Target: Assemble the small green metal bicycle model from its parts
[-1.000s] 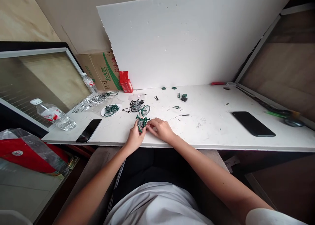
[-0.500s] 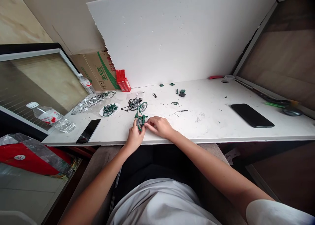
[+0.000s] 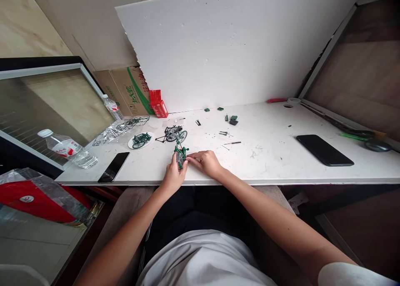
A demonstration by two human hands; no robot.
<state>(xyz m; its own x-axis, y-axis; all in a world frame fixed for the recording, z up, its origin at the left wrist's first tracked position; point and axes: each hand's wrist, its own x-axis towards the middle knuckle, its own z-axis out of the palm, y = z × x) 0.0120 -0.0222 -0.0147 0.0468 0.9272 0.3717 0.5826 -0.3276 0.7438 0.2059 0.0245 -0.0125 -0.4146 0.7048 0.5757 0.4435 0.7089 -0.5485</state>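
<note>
Near the table's front edge, my left hand point(image 3: 176, 171) grips a small green model bicycle point(image 3: 180, 152) by its lower end, thumb on the right side. My right hand point(image 3: 206, 162) is at the right of the model, thumb and fingertips pinched close to its wheel; whatever lies between them is too small to make out. Just beyond the model lie black bicycle parts point(image 3: 170, 133). A white plate point(image 3: 150, 142) with green bicycle parts is to their left. Small green pieces point(image 3: 233, 118) and a thin dark tool point(image 3: 233, 143) lie to the right.
A black phone point(image 3: 113, 167) and a water bottle point(image 3: 70, 149) stand or lie at the left, with a red box point(image 3: 160, 108) and a cardboard box point(image 3: 125, 90) behind. A larger black phone point(image 3: 325, 150) lies at the right. A white board point(image 3: 225, 48) rises at the back.
The camera view has shifted slightly, moving the table's objects a little right in the picture. My right fingers look straighter beside the model. My left hand still holds it.
</note>
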